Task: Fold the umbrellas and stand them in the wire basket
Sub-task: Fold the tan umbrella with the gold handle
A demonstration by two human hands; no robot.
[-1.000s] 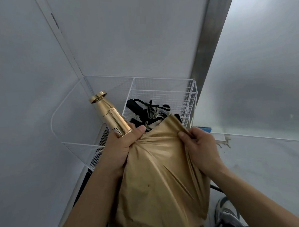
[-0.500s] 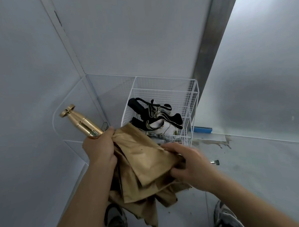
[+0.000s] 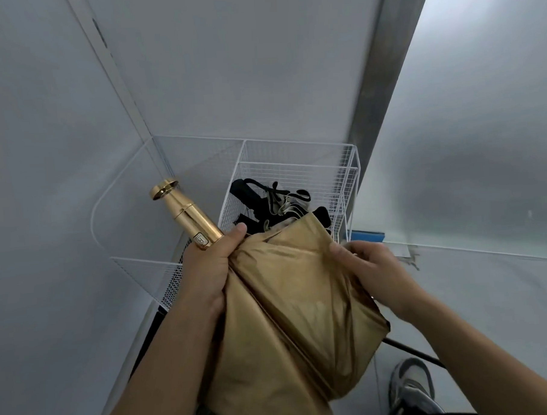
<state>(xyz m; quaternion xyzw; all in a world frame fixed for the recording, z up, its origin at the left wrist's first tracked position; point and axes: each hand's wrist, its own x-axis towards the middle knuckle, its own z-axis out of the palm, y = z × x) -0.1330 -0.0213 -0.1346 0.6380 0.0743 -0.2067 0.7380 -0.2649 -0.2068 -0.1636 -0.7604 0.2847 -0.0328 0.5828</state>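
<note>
left grip (image 3: 206, 270) curled round gold umbrella (image 3: 296, 325) at the handle base. right grip (image 3: 374, 273) pinches the same umbrella's fabric edge. wire basket (image 3: 298, 162) just beyond both grips, black umbrella (image 3: 249, 195) inside.

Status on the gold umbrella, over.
Left hand grips gold umbrella below handle; right hand pinches canopy. Not yet in wire basket. Black umbrella inside.

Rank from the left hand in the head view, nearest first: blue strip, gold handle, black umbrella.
1. gold handle, gripped in the left hand.
2. black umbrella, in the wire basket just beyond.
3. blue strip, past the basket, far right.
</note>
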